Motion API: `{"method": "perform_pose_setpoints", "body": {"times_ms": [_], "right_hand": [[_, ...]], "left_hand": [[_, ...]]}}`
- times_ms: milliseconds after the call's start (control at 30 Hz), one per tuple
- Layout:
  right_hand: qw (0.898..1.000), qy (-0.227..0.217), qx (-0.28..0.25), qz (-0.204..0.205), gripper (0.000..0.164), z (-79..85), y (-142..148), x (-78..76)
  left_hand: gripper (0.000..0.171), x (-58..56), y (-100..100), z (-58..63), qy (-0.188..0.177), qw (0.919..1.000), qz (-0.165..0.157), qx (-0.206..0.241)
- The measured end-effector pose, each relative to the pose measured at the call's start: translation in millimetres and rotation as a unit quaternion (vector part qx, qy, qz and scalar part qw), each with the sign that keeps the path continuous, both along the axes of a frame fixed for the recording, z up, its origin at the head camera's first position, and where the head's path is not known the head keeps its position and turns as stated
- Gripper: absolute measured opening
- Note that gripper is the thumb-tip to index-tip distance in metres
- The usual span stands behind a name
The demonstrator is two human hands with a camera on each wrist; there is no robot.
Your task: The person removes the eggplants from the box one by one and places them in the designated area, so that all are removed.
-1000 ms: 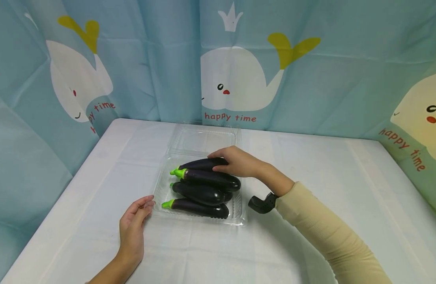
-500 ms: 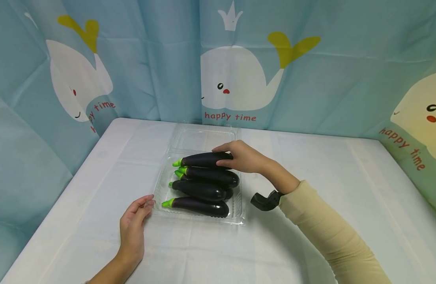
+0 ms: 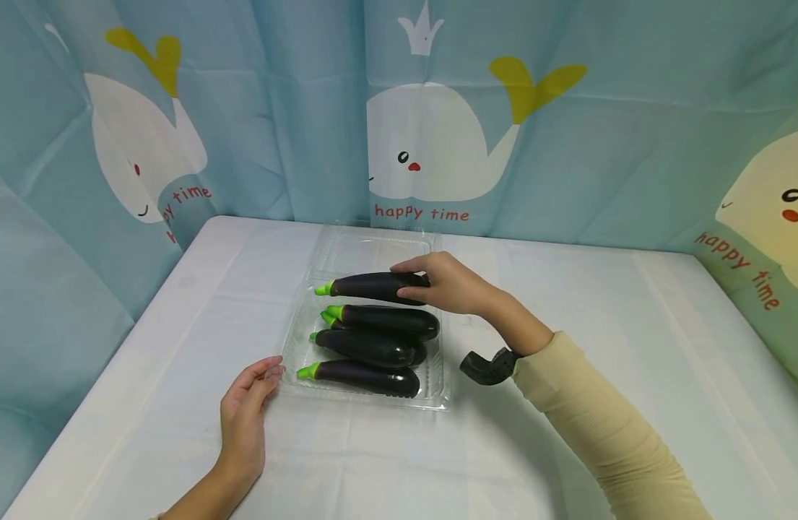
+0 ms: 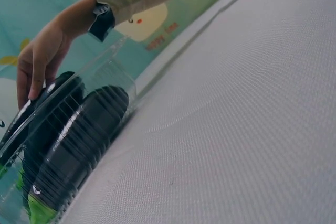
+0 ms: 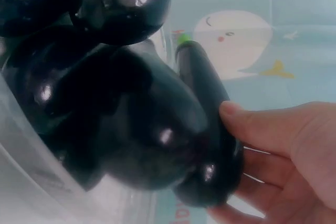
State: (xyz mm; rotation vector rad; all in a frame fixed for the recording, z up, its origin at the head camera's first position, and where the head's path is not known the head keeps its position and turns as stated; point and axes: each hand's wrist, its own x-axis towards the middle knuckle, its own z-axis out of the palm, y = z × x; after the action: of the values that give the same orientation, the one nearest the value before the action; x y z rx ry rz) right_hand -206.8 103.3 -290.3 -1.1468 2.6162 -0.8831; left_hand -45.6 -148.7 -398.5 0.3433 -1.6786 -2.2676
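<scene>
In the head view a clear plastic clamshell container (image 3: 446, 375) lies on the table with its lid (image 3: 379, 253) folded back. Several dark eggplants with green stems are in it, among them a front eggplant (image 3: 366, 377) and an upper one (image 3: 386, 323). My right hand (image 3: 453, 285) grips the rounded end of another eggplant (image 3: 369, 287) at the container's back side, thumb toward me, stem pointing left. The right wrist view shows this held eggplant (image 5: 205, 85) between thumb and fingers. My left hand (image 3: 244, 408) rests with relaxed fingers at the container's left rim.
The table has a white cloth (image 3: 554, 303) over it. Behind it hangs a light blue curtain (image 3: 295, 108) with printed whales, also running along the left and right sides. A black wrist device (image 3: 489, 367) sticks out below my right wrist.
My right hand has moved back and slightly right with the eggplant, opening a gap between it and the other eggplants. My left hand has stayed at the rim.
</scene>
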Motion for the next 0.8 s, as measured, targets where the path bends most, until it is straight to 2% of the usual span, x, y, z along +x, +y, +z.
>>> {"method": "perform_pose_setpoints", "body": {"times_ms": [300,800], "right_hand": [[1.000,0.014,-0.014,-0.015,0.036,4.0,10,6.0],[0.998,0.002,-0.036,-0.047,0.037,1.7,32,7.7]], "left_hand": [[0.021,0.1,1,-0.7,-0.004,1.0000,0.003,0.003],[0.022,0.8,1,0.0,0.000,1.0000,0.004,0.001]]}}
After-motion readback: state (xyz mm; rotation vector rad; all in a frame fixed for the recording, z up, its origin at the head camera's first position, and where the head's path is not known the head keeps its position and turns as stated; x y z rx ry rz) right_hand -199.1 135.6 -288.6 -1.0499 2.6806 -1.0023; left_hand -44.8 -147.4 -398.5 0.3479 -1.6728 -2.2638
